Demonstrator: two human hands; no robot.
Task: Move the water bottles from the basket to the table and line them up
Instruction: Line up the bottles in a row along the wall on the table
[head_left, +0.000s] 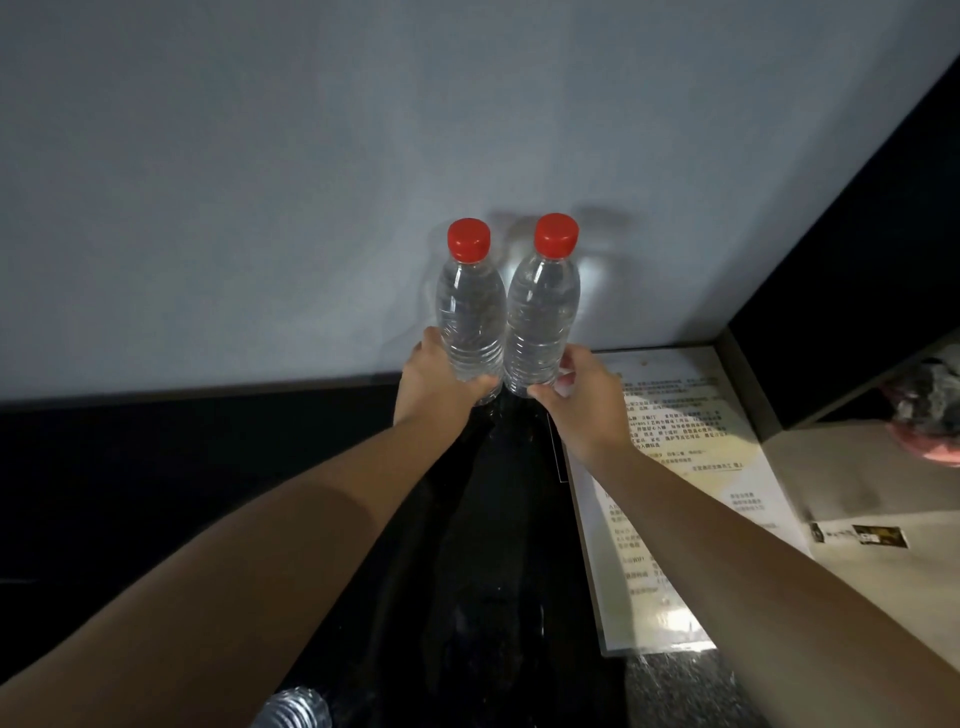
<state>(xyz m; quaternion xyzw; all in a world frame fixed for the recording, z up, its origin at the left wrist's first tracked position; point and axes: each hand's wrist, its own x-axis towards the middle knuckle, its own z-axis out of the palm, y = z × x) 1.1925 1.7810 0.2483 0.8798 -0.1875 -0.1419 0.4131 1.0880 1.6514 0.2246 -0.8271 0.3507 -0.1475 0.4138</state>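
1. We see the left hand (436, 379) wrapped round the lower part of the left bottle (470, 306), fingers curled at its base.
2. The right hand (582, 395) grasps the right bottle (543, 312) low down, thumb in front, fingers behind.
3. Both bottles are upright with red caps (468, 238) on, sides touching or just about, at the far edge of the dark glossy table (493, 519), close to the wall (311, 156). Fingers hide the bases, so we cannot tell if they are fully set down.
4. A third bottle (296, 709) shows only in part at the bottom edge of the view. We cannot tell whether it lies in the basket, which is not in view.
5. A printed notice sheet (675, 467) lies on the table just right of the right hand.
6. We judge the step to be placing or aligning the pair.
7. Risk: both grips are low and the bottles are tall, so a quick let-go or a sideways nudge could tip one, and it would knock its neighbour over.
8. Risk: the table looks slick, so a base may slide and spoil the line.
9. Risk: the right bottle could land on the sheet's edge and stand tilted.
10. Risk: a pull-back of the forearms could clip the third bottle below.
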